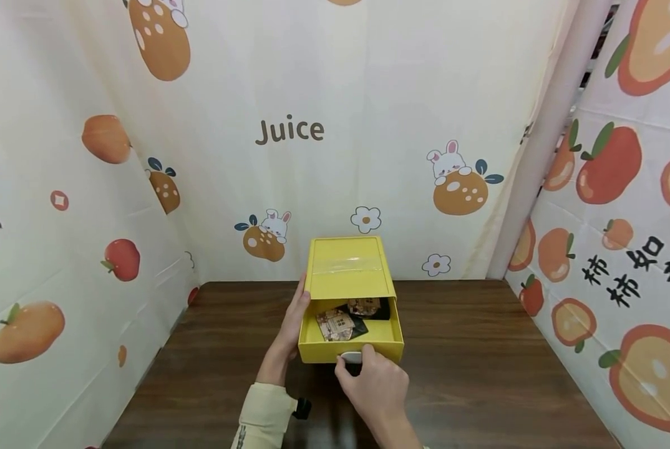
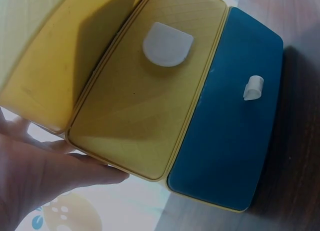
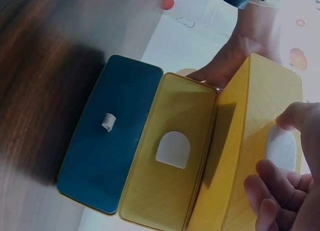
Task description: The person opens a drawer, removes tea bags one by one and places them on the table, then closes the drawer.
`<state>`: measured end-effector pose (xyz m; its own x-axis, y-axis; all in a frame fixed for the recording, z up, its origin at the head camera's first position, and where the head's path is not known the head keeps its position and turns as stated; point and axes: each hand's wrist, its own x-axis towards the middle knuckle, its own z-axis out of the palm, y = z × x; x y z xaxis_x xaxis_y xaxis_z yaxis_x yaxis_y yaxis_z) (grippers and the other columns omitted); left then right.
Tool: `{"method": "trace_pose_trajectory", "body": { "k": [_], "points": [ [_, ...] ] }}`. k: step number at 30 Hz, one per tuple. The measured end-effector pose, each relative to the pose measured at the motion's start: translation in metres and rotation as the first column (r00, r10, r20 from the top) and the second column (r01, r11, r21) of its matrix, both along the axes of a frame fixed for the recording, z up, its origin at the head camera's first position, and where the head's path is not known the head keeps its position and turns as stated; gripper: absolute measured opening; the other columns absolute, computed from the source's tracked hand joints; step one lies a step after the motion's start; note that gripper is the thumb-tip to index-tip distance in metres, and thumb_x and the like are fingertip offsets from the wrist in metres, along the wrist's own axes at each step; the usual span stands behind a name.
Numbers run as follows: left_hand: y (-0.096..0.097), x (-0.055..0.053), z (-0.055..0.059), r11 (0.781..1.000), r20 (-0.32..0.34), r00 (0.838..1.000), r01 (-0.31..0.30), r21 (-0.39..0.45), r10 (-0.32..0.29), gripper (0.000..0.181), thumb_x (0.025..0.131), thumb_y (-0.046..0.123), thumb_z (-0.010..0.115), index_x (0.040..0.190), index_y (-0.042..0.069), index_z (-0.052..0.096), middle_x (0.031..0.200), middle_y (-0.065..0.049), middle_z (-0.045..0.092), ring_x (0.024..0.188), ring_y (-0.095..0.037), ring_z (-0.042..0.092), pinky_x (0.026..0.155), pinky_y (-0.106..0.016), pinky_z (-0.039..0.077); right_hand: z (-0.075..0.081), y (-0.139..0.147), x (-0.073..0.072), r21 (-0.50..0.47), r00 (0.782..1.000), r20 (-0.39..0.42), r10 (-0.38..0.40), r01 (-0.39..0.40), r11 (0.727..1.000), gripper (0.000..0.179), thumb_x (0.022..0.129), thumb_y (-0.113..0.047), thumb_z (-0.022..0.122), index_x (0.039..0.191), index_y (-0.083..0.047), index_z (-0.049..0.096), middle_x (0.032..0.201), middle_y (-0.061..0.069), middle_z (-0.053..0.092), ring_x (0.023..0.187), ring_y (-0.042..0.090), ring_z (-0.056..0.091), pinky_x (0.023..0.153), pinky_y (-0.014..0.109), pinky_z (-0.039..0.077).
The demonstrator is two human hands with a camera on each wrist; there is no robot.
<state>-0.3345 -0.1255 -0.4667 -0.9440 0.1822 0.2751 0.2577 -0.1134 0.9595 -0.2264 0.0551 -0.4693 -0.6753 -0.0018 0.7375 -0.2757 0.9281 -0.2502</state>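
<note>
A yellow drawer cabinet (image 1: 347,246) stands on the table, its top drawer (image 1: 319,354) pulled partway out. Inside that drawer lie dark packets with patterned labels, one at the front left (image 1: 335,325) and one farther back (image 1: 364,307). My right hand (image 1: 378,381) pinches the drawer's white handle (image 3: 281,147) between thumb and fingers. Along the cabinet's left side rests my left hand (image 1: 293,317), its fingers extended; the cabinet partly hides it. Below are a yellow middle drawer (image 2: 125,101) with a white tab handle and a blue bottom drawer (image 2: 225,126), both pushed in.
The brown wooden table (image 1: 481,362) extends to both sides. Behind the cabinet hangs a white fruit-print curtain (image 1: 402,125), and similar sheets flank the table. A white knob (image 2: 254,87) juts from the blue drawer. Clear tape (image 1: 347,264) crosses the cabinet top.
</note>
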Motion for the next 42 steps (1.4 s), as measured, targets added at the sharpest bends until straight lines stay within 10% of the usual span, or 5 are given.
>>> {"method": "trace_pose_trajectory", "body": {
  "k": [14, 24, 30, 36, 42],
  "points": [
    [-0.003, 0.003, 0.011, 1.000, 0.026, 1.000, 0.014, -0.017, -0.014, 0.055, 0.108, 0.031, 0.025, 0.157, 0.026, 0.000, 0.162, -0.001, -0.004, 0.145, -0.025, 0.001, 0.113, -0.054, 0.008, 0.077, 0.022, 0.002, -0.085, 0.945, 0.121, 0.303, -0.294, 0.952, 0.028, 0.081, -0.014, 0.066, 0.060, -0.026, 0.052, 0.051, -0.019, 0.041, 0.043, -0.002, 0.032, 0.040, 0.019, 0.030],
    [0.000, 0.013, 0.028, 0.999, 0.028, 0.999, 0.034, -0.031, -0.033, 0.056, 0.108, 0.027, 0.026, 0.157, 0.019, -0.001, 0.162, -0.006, -0.003, 0.145, -0.027, 0.001, 0.113, -0.054, 0.008, 0.097, 0.033, -0.075, -0.044, 0.465, 0.813, 0.351, -0.552, 0.833, 0.038, 0.099, -0.016, 0.048, 0.131, 0.003, 0.056, 0.125, 0.016, 0.058, 0.115, 0.031, 0.055, 0.095, 0.046, 0.044],
    [-0.004, 0.017, 0.028, 0.998, 0.004, 1.000, 0.014, -0.055, -0.013, 0.055, 0.108, 0.023, 0.024, 0.157, 0.018, 0.000, 0.162, -0.008, -0.002, 0.145, -0.029, 0.002, 0.112, -0.056, 0.009, 0.087, 0.021, -0.093, 0.018, 0.439, 0.871, 0.218, -0.474, 0.881, 0.042, 0.097, -0.019, 0.051, 0.134, 0.002, 0.050, 0.126, 0.020, 0.055, 0.112, 0.036, 0.053, 0.090, 0.048, 0.044],
    [-0.004, 0.014, 0.027, 0.998, -0.024, 0.999, 0.037, -0.043, -0.038, 0.055, 0.108, 0.022, 0.023, 0.157, 0.018, -0.001, 0.162, -0.008, -0.004, 0.145, -0.027, 0.002, 0.112, -0.056, 0.010, 0.076, 0.016, -0.107, 0.141, 0.544, 0.826, 0.146, -0.452, 0.881, 0.030, 0.089, -0.004, 0.058, 0.062, -0.015, 0.048, 0.059, 0.000, 0.042, 0.053, 0.016, 0.031, 0.051, 0.033, 0.028],
    [-0.002, 0.012, 0.025, 0.998, -0.038, 0.998, 0.043, -0.045, -0.045, 0.054, 0.108, 0.020, 0.022, 0.157, 0.016, -0.001, 0.162, -0.010, -0.004, 0.145, -0.028, 0.002, 0.112, -0.056, 0.008, 0.072, 0.020, -0.108, 0.123, 0.567, 0.792, 0.228, -0.514, 0.849, 0.034, 0.085, 0.005, 0.064, 0.117, -0.004, 0.059, 0.084, 0.009, 0.061, 0.067, 0.021, 0.048, 0.060, 0.037, 0.037]
  ]
}}
